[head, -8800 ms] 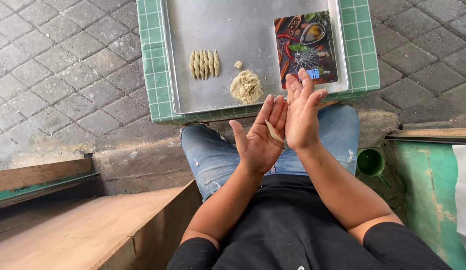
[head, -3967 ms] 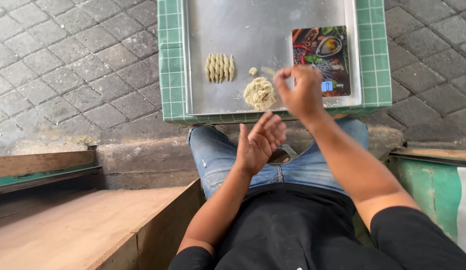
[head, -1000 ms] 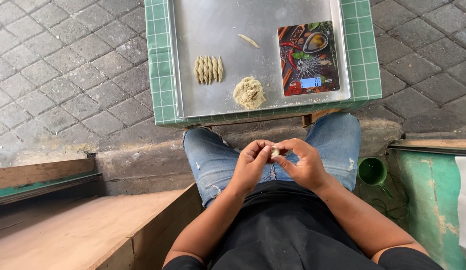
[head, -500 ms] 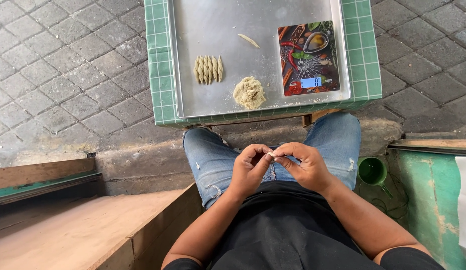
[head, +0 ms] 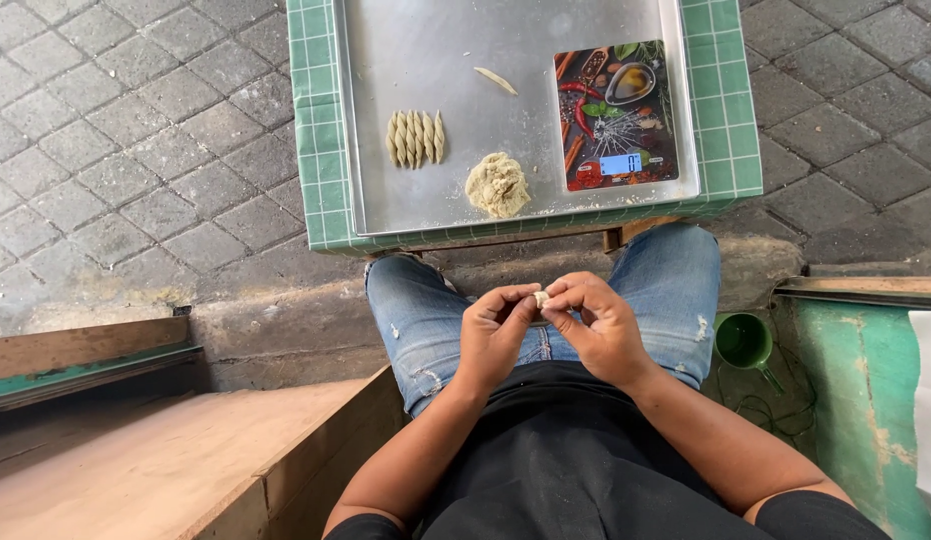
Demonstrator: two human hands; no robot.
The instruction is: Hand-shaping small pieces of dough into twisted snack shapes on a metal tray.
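At ten o'clock on the metal tray [head: 386,60], the row of twisted dough pieces [head: 415,137] is lying as before; the left hand [head: 493,335] and right hand [head: 598,327] are still pinching a small dough bit [head: 541,298] over the lap, barely shifting, so shaping is continuing.
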